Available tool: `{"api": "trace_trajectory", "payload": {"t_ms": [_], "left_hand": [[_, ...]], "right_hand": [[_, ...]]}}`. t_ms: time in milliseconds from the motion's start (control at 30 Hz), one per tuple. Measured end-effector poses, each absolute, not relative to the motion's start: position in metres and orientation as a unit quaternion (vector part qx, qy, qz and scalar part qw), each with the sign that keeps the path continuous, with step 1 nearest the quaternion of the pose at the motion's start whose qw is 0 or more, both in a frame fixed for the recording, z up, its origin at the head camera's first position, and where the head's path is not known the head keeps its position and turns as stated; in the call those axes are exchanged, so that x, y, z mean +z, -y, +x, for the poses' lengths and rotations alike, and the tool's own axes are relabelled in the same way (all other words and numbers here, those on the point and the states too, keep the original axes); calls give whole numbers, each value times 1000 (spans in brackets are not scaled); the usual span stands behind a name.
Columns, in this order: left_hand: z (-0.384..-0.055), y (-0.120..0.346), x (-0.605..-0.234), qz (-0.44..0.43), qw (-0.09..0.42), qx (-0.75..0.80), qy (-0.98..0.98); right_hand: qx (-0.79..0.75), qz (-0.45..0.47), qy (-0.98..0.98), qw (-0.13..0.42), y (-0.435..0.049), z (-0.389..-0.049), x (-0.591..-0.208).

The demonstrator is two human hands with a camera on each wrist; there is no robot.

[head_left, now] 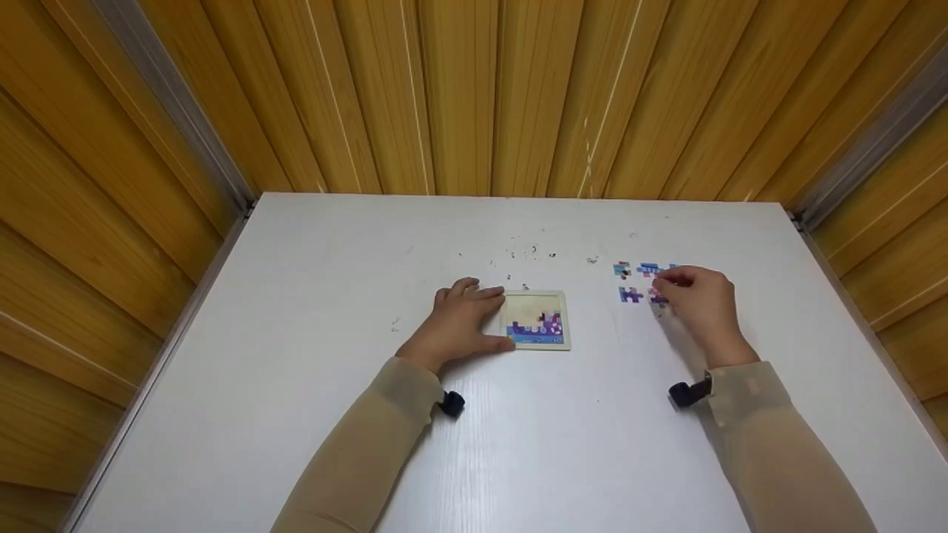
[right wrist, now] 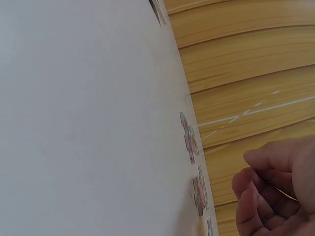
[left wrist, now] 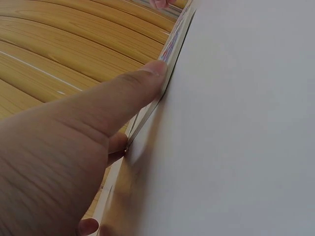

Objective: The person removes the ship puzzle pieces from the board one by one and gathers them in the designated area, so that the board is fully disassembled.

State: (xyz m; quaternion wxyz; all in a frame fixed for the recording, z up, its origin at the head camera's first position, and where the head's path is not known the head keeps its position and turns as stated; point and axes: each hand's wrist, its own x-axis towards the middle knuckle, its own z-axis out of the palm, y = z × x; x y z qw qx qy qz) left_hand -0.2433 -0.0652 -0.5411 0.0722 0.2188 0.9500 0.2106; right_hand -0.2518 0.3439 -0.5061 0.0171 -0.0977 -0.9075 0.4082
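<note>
Between the hands, flat on the white table [head_left: 296, 444], sits a small square cream-coloured puzzle tray [head_left: 545, 347], and it's partly filled. A blue band runs along its near edge, purple pieces stack above and climb higher up the right side, and the far left portion shows bare pale backing. Out to the right, loose now: a purple-and-blue interlocking piece [head_left: 630, 295] in the near row, with a pink-and-purple interlocking piece [head_left: 658, 298] just beside it. Farther back lie a teal multicoloured jigsaw piece [head_left: 621, 269] and a blue-and-pink jigsaw piece [head_left: 649, 269], and there's a sliver of one more blue piece [head_left: 673, 266], mostly hidden behind the right hand [head_left: 700, 303].

The printed picture is too small to read; the left wrist view catches the tray only edge-on, while the right wrist view cuts off the pieces at the bottom.

Look at the left hand [head_left: 463, 322]: fingers spread, thumb straight against the tray's near left corner, forefinger reaching its far left corner. The right hand's fingers are bent, thumb and forefinger tips together over the pink-and-purple piece; whether they pinch anything, can't tell. Behind everything, yellow-brown wood-grain panelling [head_left: 459, 96].
</note>
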Motion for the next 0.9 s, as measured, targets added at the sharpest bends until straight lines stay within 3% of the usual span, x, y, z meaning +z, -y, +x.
{"api": "trace_trajectory", "payload": {"t_ms": [500, 900], "left_hand": [[-243, 65, -540, 218, 71, 218, -949], [-241, 61, -543, 211, 71, 222, -949]], "right_hand": [[470, 10, 881, 53, -295, -233, -494], [419, 53, 906, -20, -267, -234, -486]]}}
